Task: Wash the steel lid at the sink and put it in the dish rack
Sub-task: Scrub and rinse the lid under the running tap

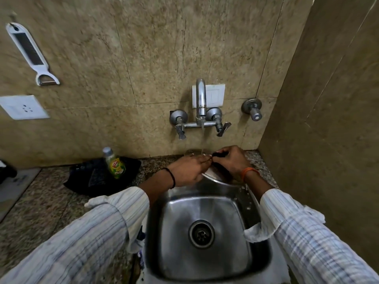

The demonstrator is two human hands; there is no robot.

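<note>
The steel lid [212, 174] is tilted over the far edge of the steel sink [205, 203], mostly hidden behind my hands. My right hand [231, 160] grips its black knob handle from the right. My left hand [189, 171] rests on the lid's left side with the fingers across it. A thin stream of water falls from the wall tap [200, 103] onto the lid between my hands. No dish rack is in view.
A dish-soap bottle [113, 163] stands on a black cloth [102, 175] on the granite counter left of the sink. A peeler-grater [30, 52] hangs on the tiled wall, above a socket [22, 107]. A side wall closes in on the right.
</note>
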